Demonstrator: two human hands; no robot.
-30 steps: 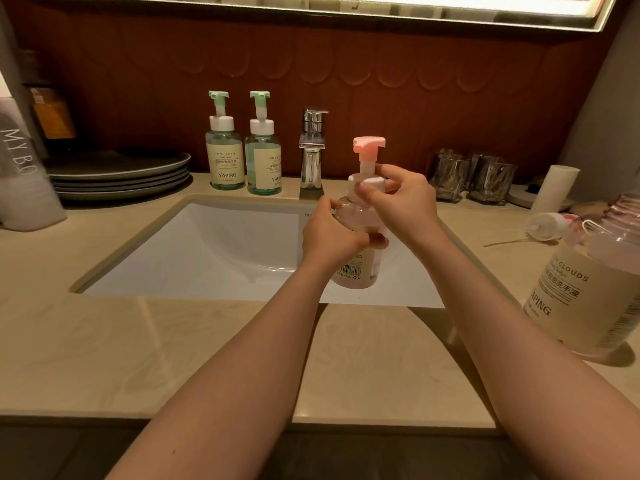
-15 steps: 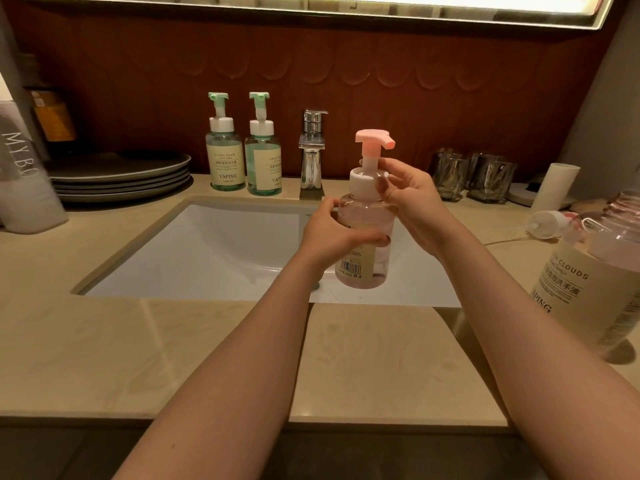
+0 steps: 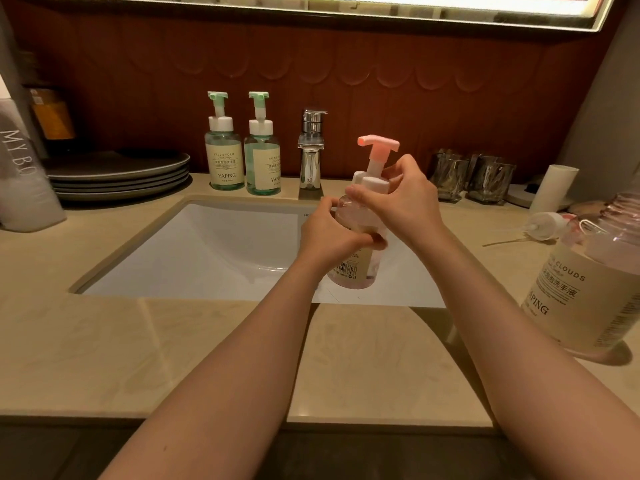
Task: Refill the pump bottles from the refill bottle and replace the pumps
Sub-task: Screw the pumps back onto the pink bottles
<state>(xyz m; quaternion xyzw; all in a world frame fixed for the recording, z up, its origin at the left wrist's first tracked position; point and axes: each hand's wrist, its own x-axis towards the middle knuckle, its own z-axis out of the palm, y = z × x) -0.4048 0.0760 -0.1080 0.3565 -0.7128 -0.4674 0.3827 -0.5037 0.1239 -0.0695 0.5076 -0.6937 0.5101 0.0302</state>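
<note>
A person holds a pink pump bottle [image 3: 349, 271] in the air over the right half of the sink [image 3: 207, 251], with both bare forearms reaching in across the front edge of the counter [image 3: 173, 341]. The left hand [image 3: 332, 233] wraps round the bottle's clear body with its fingers curled tight, and a barcode shows just below the hand. The right hand [image 3: 405, 199] closes on the pump [image 3: 377, 147] at its white collar, with thumb and fingertips pinching the collar's rim. The pink nozzle stands above the hand and points left. The bottle leans slightly to the right. The fingers hide whether the collar sits fully home on the neck.

The large refill bottle [image 3: 588, 292] stands near the counter's right edge, well apart from the hands, with pale pink liquid inside and a cream label reading YAPING. Two green pump bottles [image 3: 223, 157] stand upright side by side along the back edge, just left of the chrome tap [image 3: 311, 154], both with their pumps on.

A stack of dark plates [image 3: 117, 174] sits at the back left, beside a grey bag [image 3: 24, 188] at the left edge. Behind the right hand, two glass tumblers [image 3: 450, 178] stand against the back edge. Right of them are a white cylinder [image 3: 554, 188] and a white cap [image 3: 545, 225] lying on its side with a thin tube.
</note>
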